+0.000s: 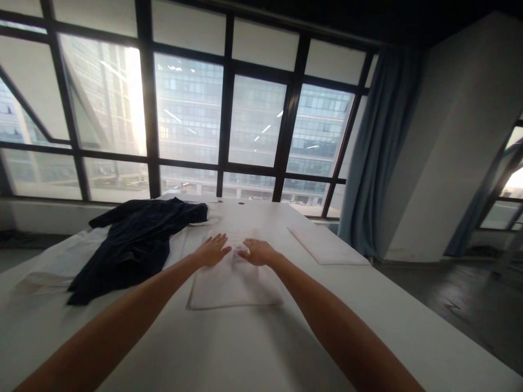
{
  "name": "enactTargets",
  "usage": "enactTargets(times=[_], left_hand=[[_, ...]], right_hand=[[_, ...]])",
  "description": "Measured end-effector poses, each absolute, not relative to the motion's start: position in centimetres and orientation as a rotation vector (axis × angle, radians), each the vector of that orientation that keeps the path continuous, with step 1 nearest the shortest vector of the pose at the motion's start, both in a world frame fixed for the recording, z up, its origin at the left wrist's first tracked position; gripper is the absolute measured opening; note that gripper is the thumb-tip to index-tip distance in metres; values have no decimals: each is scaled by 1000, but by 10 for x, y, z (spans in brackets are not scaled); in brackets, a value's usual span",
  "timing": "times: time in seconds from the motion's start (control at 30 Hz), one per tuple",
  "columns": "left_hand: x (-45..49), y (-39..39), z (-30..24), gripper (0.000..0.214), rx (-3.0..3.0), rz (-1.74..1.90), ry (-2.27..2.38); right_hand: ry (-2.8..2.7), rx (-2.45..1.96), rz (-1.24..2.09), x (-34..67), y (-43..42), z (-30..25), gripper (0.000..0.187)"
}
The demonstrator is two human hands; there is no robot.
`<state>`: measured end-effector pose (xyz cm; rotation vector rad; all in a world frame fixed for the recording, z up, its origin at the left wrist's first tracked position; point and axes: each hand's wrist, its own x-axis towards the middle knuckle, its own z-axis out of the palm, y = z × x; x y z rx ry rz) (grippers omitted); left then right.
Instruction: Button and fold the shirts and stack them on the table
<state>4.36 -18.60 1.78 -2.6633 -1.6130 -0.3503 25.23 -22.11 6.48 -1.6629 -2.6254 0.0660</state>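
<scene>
A folded white cloth [235, 283] lies on the white table [229, 348] in front of me. My left hand [213, 249] rests flat on its far part, fingers stretched out and apart. My right hand [257, 251] lies beside it on the same cloth, palm down, fingers pointing left toward the left hand. Neither hand holds anything.
A dark navy garment [134, 245] lies crumpled on the table to the left. Another folded white cloth [327, 245] sits at the right, near the table's edge. Large windows [188, 109] fill the wall behind, with a blue curtain [376, 152] to the right.
</scene>
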Motion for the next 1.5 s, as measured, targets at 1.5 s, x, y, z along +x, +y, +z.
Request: enactTargets(times=[1.5], left_hand=[[18,-262,-3,72,-2889,-229,-1539]], right_hand=[[-2347,-1797,96,278,-248,8,72]])
